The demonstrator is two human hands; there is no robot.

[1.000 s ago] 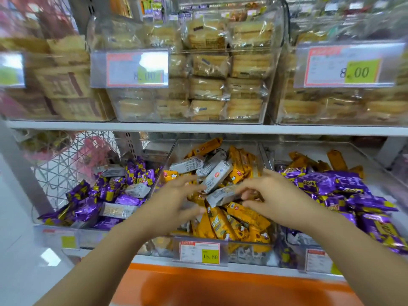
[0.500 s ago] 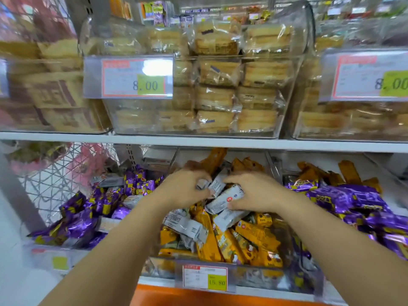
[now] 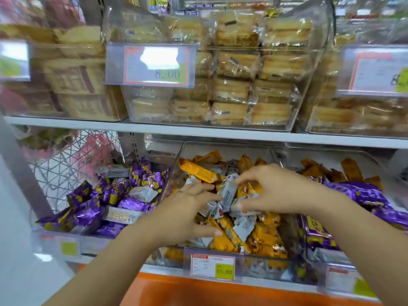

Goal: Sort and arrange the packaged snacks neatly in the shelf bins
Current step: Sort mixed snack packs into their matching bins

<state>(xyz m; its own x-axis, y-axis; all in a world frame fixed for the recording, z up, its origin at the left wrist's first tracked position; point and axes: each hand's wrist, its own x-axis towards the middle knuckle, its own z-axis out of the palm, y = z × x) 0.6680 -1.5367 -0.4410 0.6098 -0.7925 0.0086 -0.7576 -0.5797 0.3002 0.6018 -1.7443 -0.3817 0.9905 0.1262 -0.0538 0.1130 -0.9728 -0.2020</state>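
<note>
The middle clear bin [image 3: 260,265] on the lower shelf holds orange snack packets [image 3: 267,237] mixed with silver-white packets [image 3: 244,227]. My right hand [image 3: 278,191] hovers over the bin's centre, its curled fingers and thumb pinching a small bunch of silver packets [image 3: 227,194]. My left hand [image 3: 183,215] lies spread beside it, fingertips touching the same bunch and thumb resting on an orange packet. The left bin is full of purple packets [image 3: 114,191] with a few stray silver ones [image 3: 143,193]. Purple packets [image 3: 362,193] and orange ones [image 3: 351,168] share the right bin.
The upper shelf [image 3: 198,131] carries clear bins of wrapped cakes [image 3: 234,89] with price labels, hanging low over the back of the lower bins. A white wire basket [image 3: 66,162] stands at the far left. An orange base panel [image 3: 220,292] runs below.
Both hands have come forward from the back of the middle bin. The left hand has uncurled and now lies spread; the right still holds silver packets. The view has tilted.
</note>
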